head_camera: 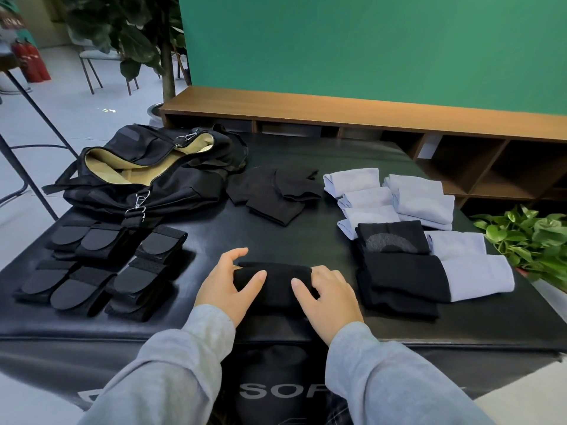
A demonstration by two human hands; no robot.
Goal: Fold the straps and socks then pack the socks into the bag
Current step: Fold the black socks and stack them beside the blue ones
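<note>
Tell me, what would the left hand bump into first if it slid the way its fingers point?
Probably the right hand: the left hand points rightward across the folded black sock both hands grip.

Both hands cover the ends of the black sock (277, 282) at lower centre. The bag (147, 176) hides its own interior. The potted plant (530, 237) is cut off at the right edge.

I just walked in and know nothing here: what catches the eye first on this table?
Both hands, left hand and right hand, hold a black sock at the near edge. Behind, at far left, an open black bag shows tan lining; pale blue folded socks sit far right.
</note>
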